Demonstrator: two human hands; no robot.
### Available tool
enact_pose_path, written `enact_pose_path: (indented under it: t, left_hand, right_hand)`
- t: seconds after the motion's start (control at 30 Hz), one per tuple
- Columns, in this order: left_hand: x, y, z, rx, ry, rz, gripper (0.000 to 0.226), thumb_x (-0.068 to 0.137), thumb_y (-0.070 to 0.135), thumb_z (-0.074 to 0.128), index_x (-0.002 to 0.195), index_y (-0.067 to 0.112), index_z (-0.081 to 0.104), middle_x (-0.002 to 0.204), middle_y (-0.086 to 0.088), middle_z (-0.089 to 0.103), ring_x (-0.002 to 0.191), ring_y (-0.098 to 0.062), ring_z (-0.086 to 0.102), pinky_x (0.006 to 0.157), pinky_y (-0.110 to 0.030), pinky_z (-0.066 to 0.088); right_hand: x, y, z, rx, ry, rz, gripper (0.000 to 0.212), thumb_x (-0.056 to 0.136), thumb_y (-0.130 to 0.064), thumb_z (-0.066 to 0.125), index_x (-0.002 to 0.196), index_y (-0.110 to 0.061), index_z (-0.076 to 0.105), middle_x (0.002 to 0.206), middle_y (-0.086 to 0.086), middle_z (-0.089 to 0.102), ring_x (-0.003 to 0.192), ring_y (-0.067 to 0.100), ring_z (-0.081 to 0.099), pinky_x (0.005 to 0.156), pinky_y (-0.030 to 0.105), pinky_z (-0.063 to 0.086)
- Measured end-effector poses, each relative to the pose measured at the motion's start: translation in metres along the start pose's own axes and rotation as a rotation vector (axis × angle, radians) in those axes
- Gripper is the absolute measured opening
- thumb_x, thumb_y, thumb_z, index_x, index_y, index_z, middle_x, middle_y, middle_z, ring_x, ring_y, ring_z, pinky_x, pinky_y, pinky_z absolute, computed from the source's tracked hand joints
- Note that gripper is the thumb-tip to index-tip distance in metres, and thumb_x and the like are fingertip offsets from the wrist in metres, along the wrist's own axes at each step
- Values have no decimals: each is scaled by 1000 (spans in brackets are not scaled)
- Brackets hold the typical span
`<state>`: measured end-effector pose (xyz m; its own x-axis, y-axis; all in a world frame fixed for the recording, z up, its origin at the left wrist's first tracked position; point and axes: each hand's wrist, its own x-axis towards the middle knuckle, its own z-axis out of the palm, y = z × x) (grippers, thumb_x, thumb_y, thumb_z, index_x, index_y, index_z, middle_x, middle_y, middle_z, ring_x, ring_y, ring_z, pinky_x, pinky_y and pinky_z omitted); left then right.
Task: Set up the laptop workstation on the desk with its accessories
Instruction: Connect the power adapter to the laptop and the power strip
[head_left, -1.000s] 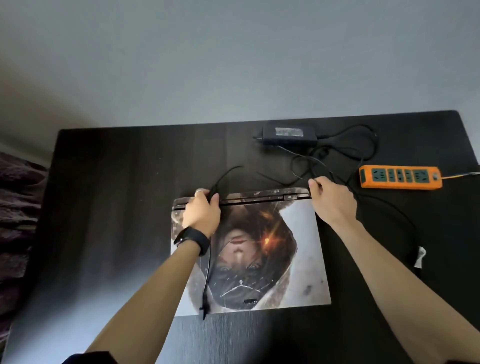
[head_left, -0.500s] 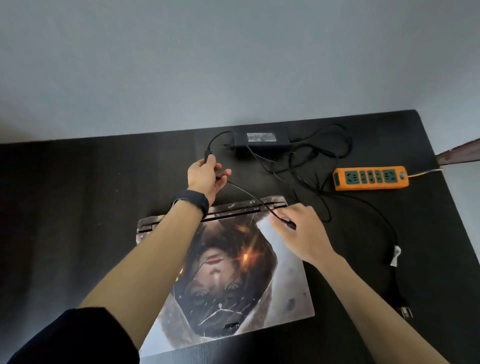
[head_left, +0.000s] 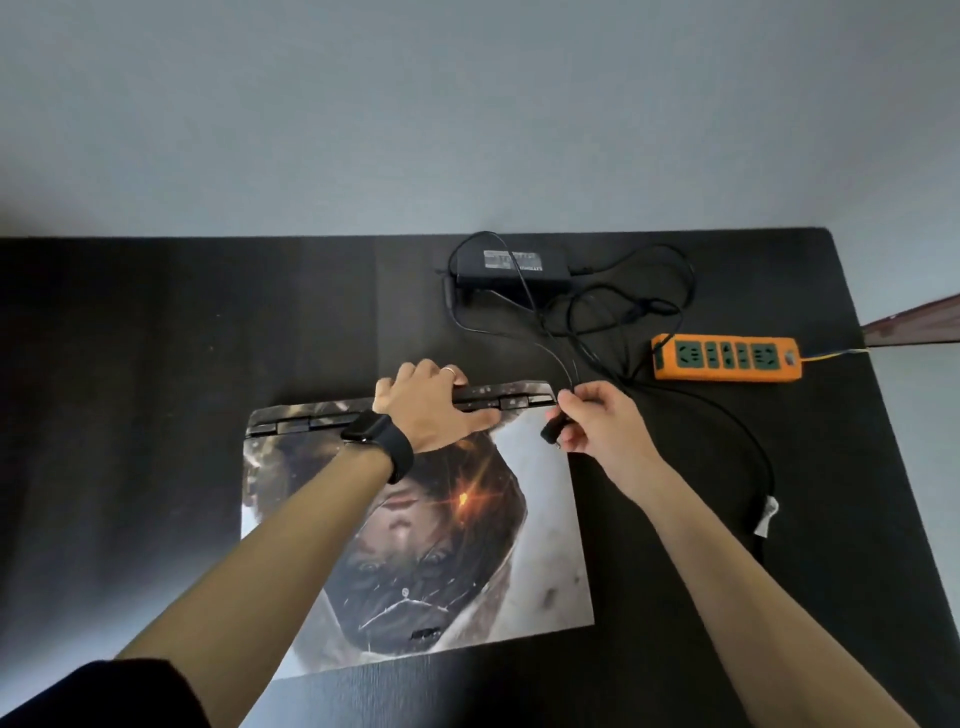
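Dark desk (head_left: 156, 364), grey wall (head_left: 467, 130) behind; closed laptop (head_left: 545, 519) lies flat mid-desk, hinge edge away from you. Your left hand (head_left: 431, 410) grips that back edge, prob to steady it, while your right hand (head_left: 602, 431) pinches the charger plug (head_left: 551, 430) right by the rear right corner, likely hunting a port I can't see. Label on power brick (head_left: 511, 270) too blurred to read; orange power strip (head_left: 727, 358) shows no legible text.

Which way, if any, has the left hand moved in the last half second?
Yes. The left hand drew back from near the power adapter onto the laptop's hinge edge.
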<state>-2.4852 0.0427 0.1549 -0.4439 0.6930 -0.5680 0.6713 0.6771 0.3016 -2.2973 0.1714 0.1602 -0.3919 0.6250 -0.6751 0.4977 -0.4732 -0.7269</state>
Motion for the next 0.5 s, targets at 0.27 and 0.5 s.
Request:
enact_pose_path:
  t: [0.27, 0.5]
  left_hand:
    - [11, 12, 1, -5, -68, -55, 98, 49, 68, 84, 129, 23, 52, 119, -4, 49, 117, -28, 41, 96, -41, 39]
    - [5, 17, 11, 0, -42, -40, 94, 46, 68, 83, 125, 26, 56, 113, 1, 49, 113, -24, 43, 91, -39, 41]
  right_hand:
    - [7, 2, 0, 164, -191, -37, 25, 90, -3, 73, 113, -11, 69, 99, 12, 73, 91, 21, 70, 91, 40, 59]
    - [14, 4, -8, -328, -137, -305, 24, 93, -16, 73, 115, -19, 64, 89, -5, 75, 72, 10, 72, 71, 23, 59]
